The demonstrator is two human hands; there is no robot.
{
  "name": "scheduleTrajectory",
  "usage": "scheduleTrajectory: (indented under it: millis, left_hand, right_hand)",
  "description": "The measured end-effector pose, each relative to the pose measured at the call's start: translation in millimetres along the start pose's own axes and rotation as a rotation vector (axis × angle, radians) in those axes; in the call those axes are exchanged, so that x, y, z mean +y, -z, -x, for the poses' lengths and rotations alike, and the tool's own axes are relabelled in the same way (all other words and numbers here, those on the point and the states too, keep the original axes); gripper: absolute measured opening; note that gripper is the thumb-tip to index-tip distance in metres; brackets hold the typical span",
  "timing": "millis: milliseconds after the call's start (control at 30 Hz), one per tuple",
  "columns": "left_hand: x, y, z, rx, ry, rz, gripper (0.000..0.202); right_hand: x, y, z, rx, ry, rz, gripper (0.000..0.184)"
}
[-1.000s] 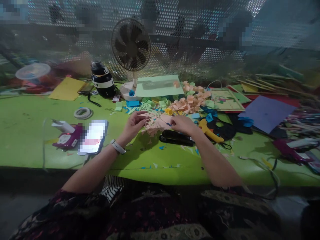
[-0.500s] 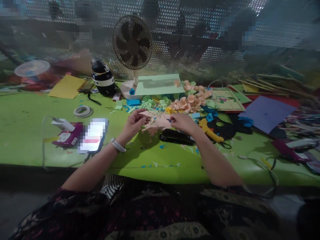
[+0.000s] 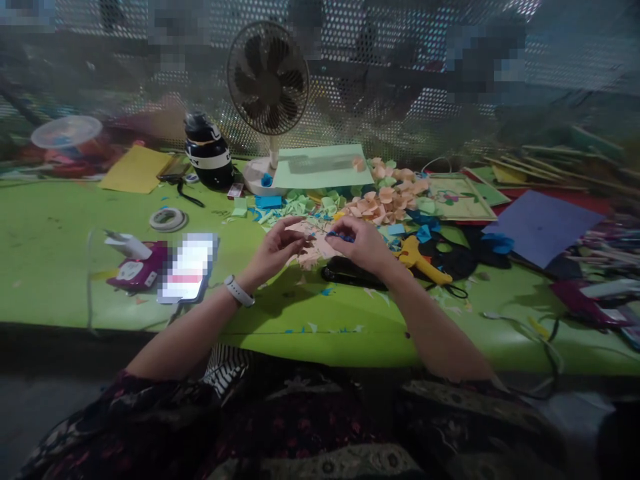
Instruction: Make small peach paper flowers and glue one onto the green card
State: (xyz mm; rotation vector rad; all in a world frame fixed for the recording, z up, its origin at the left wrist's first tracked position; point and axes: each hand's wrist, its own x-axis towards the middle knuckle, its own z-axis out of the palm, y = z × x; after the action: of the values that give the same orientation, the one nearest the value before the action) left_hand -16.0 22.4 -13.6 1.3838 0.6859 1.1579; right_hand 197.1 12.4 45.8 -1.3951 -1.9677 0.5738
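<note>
Blue paper scrap, small and crumpled, lay left-to-right, pinched in the right hand at the table's centre. Left hand, at nine o'clock of it, curled loosely over the jagged pink paper. Glossy black stapler lay crosswise at six o'clock.

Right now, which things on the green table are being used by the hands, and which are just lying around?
In use:
left hand
right hand
small blue paper piece, pinched in the right fingers
pink cut paper under both hands

Lying about:
fan
tape roll
yellow glue gun
black stapler
purple sheet
</note>
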Motion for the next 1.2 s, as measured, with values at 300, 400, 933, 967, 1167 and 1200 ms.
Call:
scheduleTrajectory:
  millis: [300,400,933,967,1167,1200]
  left_hand:
    - [-12,11.5,-2,-0.030,0.037,-0.742,0.019]
    - [-7,16.2,-2,0.087,0.042,-0.981,0.020]
    - [5,21.4,-4,0.162,0.031,-1.410,0.024]
    - [4,21.2,-4,0.165,0.013,-1.399,0.023]
    - [1,20.1,-6,0.142,-0.001,-1.252,0.019]
    - [0,20.0,-6,0.133,0.006,-1.224,0.018]
  right_hand:
    - [29,11,-13,-0.257,-0.277,0.692,0.017]
    - [34,18,-16,-0.304,-0.332,0.835,0.017]
    - [52,13,-42,-0.271,-0.245,0.714,0.019]
    - [52,11,-46,-0.292,-0.260,0.728,0.021]
    - [56,6,-60,-0.394,-0.241,0.746,0.034]
    - [58,5,-61,-0.395,-0.234,0.745,0.035]
